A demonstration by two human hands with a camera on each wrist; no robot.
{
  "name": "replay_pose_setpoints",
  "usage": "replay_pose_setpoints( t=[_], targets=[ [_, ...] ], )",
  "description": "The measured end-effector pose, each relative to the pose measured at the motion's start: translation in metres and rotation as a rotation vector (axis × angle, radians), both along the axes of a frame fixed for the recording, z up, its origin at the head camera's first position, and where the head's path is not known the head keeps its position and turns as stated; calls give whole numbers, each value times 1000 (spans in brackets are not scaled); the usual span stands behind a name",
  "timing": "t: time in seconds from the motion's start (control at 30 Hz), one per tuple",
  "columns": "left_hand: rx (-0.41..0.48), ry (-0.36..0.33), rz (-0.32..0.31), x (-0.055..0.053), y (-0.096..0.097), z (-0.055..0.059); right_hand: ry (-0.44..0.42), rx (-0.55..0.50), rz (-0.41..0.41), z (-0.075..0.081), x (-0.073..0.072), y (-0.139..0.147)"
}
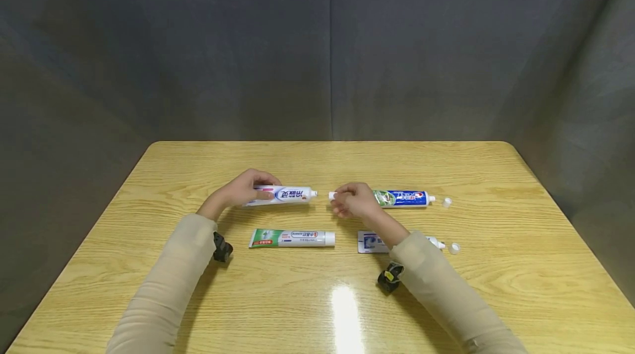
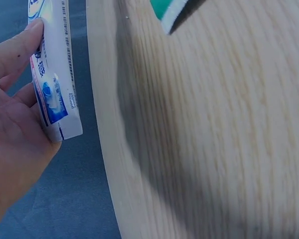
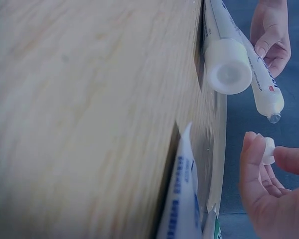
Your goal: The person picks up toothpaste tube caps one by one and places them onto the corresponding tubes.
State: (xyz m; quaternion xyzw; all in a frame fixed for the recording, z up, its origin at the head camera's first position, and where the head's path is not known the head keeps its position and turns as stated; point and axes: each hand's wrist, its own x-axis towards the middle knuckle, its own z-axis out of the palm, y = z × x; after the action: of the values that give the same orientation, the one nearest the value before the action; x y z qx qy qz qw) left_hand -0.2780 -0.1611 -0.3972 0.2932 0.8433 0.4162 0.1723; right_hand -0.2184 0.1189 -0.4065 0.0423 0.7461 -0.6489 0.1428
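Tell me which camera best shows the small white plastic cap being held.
Right wrist: the small white plastic cap appears close up, pinched by the right hand's fingers. Head shows it smaller; left wrist doesn't.

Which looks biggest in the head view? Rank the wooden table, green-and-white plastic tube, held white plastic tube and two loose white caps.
1. Table
2. Green-and-white tube; held tube, partly covered by left fingers: order unsure
3. Farther cap, nearer cap: alike

A dark grey curtain (image 1: 238, 56) hangs behind a wood-grain table (image 1: 278, 310) with rounded far corners.
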Motion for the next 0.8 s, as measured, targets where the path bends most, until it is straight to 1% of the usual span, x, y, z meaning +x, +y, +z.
replay_pose_setpoints(
  t=[0.13, 0.4, 0.57, 0.8],
  targets=[
    [4, -2, 2, 1, 1, 3, 30, 18, -2, 0, 0, -1],
    [0, 13, 15, 2, 4, 7, 156, 104, 17, 1, 4, -2],
    [-3, 8, 20, 2, 5, 8, 206, 102, 9, 1, 5, -4],
    [-8, 7, 27, 1, 5, 8, 225, 79, -5, 2, 6, -5]
  ],
)
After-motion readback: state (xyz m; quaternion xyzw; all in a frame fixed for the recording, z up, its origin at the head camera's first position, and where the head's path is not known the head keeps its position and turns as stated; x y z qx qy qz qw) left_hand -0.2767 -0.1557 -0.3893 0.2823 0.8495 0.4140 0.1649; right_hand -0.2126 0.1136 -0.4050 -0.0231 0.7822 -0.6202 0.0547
